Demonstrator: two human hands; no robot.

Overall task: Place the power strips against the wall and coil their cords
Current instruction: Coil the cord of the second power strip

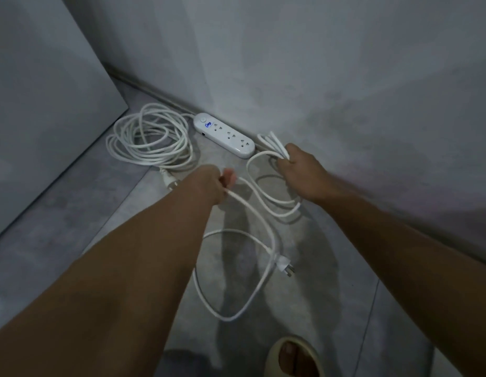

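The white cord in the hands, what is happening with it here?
A person is coiling it. The right hand grips gathered loops near the wall; the left hand pinches the cord further along. Its plug and a loose loop lie on the floor. A power strip sits against the wall, a coiled cord beside it.

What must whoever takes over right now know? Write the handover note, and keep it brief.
Left hand pinches the loose cord. Right hand grips a bundle of its loops.
Done: power strip lies against the wall, its coiled cord beside it on the floor.
Left: wind in the slack and the plug lying on the floor, then set that coil down. That cord's strip is not in view.
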